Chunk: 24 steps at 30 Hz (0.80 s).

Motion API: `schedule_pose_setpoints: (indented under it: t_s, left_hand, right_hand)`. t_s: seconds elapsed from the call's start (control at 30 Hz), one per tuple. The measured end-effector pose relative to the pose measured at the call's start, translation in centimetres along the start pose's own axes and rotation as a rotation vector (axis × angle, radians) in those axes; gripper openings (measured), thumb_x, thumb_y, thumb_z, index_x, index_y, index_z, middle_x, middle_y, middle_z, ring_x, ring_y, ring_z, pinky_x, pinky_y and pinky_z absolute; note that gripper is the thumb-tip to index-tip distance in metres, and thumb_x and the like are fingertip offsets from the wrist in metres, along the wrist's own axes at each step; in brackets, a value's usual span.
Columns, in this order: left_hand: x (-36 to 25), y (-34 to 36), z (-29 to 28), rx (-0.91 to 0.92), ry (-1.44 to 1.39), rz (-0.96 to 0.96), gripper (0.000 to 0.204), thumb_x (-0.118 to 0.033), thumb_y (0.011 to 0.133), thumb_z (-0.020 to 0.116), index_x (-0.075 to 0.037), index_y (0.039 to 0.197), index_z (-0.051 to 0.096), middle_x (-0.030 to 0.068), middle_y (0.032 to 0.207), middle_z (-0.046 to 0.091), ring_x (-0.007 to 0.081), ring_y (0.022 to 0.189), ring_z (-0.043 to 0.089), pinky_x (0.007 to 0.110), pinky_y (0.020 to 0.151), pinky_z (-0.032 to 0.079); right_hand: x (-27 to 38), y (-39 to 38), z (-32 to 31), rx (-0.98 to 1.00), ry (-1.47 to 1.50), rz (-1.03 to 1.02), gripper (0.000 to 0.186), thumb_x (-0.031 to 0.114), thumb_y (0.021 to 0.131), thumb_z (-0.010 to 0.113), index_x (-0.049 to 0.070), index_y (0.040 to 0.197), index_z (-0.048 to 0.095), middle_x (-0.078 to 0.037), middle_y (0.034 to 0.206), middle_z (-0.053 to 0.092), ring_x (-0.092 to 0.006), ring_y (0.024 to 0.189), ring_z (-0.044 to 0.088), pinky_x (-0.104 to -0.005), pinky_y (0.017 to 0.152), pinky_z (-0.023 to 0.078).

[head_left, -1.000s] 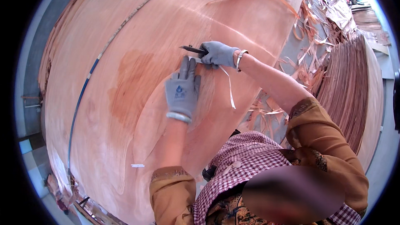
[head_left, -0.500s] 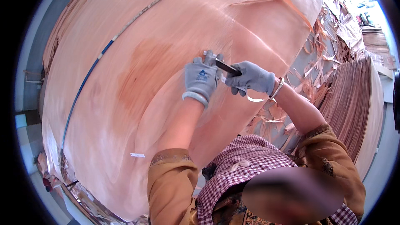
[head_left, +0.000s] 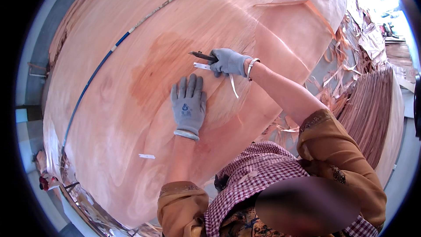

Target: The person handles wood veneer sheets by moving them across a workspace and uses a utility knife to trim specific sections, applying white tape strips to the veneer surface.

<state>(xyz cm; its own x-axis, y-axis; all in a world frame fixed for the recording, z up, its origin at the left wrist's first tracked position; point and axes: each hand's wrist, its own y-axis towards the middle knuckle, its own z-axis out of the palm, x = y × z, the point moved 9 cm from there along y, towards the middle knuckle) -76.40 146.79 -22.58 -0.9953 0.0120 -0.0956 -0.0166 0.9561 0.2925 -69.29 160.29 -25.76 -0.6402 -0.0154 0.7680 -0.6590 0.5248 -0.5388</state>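
Note:
A large sheet of pinkish-brown wood veneer [head_left: 109, 136] lies spread out before me. My left hand [head_left: 189, 107], in a grey glove, rests flat on it with the fingers stretched out. Farther up and to the right, my gloved right hand [head_left: 231, 61] is closed around a dark-bladed knife [head_left: 202, 56], whose tip points left. A short white strip of tape [head_left: 202, 66] sticks out beside the blade from the same hand. Below this hand hangs a longer, narrow white tape end [head_left: 233, 87]. How the fingers hold the tape is partly hidden.
Another white tape piece [head_left: 147, 156] lies on the sheet, lower left. A long thin blue-and-pale rod or hose [head_left: 93, 78] curves across the left side. An orange-edged flap [head_left: 302, 3] lies at upper right. Veneer scraps [head_left: 335, 77] and a thick veneer stack [head_left: 367, 109] are on the right.
My hands have separated. The left one has moved down and left and flattened on the veneer; the right one has moved left and slightly up with the knife and tape.

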Motion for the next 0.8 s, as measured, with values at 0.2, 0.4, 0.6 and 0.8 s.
schedule_pose_setpoints:
  t_s: [0.2,0.4,0.6,0.8]
  left_hand:
    - [-0.7,3.5,0.7,-0.005,-0.107,0.074,0.043,-0.027,0.086,0.052,-0.011,0.126,0.052,0.0110,0.131,0.050,0.0277,0.123,0.043,0.044,0.102,0.030]
    - [-0.8,4.5,1.8,0.135,-0.071,0.096,0.043,-0.029,0.085,0.053,-0.016,0.126,0.053,0.0094,0.128,0.051,0.0266,0.119,0.045,0.042,0.097,0.034]
    - [-0.5,4.0,2.3,0.144,-0.063,0.099,0.043,-0.028,0.084,0.054,-0.018,0.126,0.053,0.0094,0.130,0.051,0.0264,0.121,0.045,0.042,0.097,0.034]
    - [2.8,0.5,0.8,-0.038,-0.317,-0.030,0.043,-0.022,0.087,0.049,-0.008,0.127,0.050,0.0096,0.132,0.049,0.0265,0.124,0.042,0.044,0.104,0.029]
  right_hand:
    - [0.0,0.4,-0.7,-0.113,-0.211,-0.039,0.015,0.016,0.077,0.058,0.002,0.081,0.062,-0.010,0.067,0.064,-0.0231,0.064,0.063,-0.0337,0.057,0.048]
    - [-0.9,-1.9,-1.2,-0.115,-0.377,0.009,0.019,0.021,0.074,0.064,0.003,0.075,0.064,-0.013,0.069,0.065,-0.0227,0.066,0.065,-0.0336,0.059,0.050]
    - [-0.2,-6.5,3.8,0.093,0.144,-0.030,0.018,0.020,0.084,0.061,0.003,0.089,0.059,-0.007,0.069,0.063,-0.0117,0.055,0.058,-0.0251,0.049,0.045]
    - [0.5,-7.3,4.2,0.184,0.336,-0.112,0.017,0.016,0.086,0.057,0.003,0.096,0.055,-0.006,0.076,0.064,-0.0075,0.053,0.053,-0.0203,0.046,0.040]
